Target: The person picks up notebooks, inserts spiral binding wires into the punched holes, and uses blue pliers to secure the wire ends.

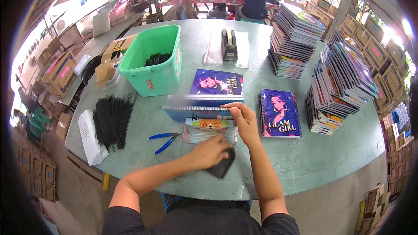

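My right hand (244, 122) grips the right end of a blue spiral notebook (183, 114), its coil edge uppermost. Below that notebook, a printed cover with a fox-like animal face (210, 124) lies over a clear plastic-looking packet. Smeared by motion, my left hand (211, 151) is over a dark flat piece (223, 165) near the table's front; whether it holds this piece is unclear. Blue-handled pliers (164, 141) lie to the left. Behind the held notebook rests a purple notebook (215, 82), and another purple spiral notebook (280, 114) lies to the right.
A green bin (150, 61) with black coils stands at the back left. Black spiral coils (113, 119) and a white roll (90, 139) lie at the left. A tape dispenser (229, 45) is at the back. Notebook stacks (296, 39) rise at the right.
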`<state>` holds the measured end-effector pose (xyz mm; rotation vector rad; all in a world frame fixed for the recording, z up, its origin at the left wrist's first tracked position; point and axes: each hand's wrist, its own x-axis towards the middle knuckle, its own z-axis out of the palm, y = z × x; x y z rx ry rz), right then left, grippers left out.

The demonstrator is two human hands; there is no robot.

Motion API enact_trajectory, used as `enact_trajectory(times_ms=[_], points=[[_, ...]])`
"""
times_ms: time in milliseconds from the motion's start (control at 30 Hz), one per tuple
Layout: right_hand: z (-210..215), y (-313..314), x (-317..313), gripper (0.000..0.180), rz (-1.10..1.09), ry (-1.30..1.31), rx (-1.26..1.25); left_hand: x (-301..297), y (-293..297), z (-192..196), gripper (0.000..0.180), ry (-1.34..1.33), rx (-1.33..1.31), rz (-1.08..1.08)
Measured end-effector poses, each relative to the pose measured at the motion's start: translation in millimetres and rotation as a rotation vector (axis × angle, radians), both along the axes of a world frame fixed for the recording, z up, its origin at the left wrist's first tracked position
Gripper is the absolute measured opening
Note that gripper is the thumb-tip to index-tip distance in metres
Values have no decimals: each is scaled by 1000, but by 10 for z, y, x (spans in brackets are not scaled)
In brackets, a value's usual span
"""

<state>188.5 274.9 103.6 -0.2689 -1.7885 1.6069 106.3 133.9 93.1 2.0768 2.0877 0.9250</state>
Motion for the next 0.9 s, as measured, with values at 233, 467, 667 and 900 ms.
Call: enact_trajectory(times_ms=[233, 467, 667, 900], points=[[29, -43, 31, 16, 1, 179, -186, -61, 208, 706, 25, 286, 488, 136], [-403, 129, 85, 16, -93, -136, 23, -125, 510, 575, 13, 212, 315, -20], [-286, -5, 64, 21, -179, -158, 128, -229, 559, 658, 17, -12, 213, -5], [357, 138, 199, 33, -13, -311, 299, -514, -457, 415, 39, 179, 0, 86]])
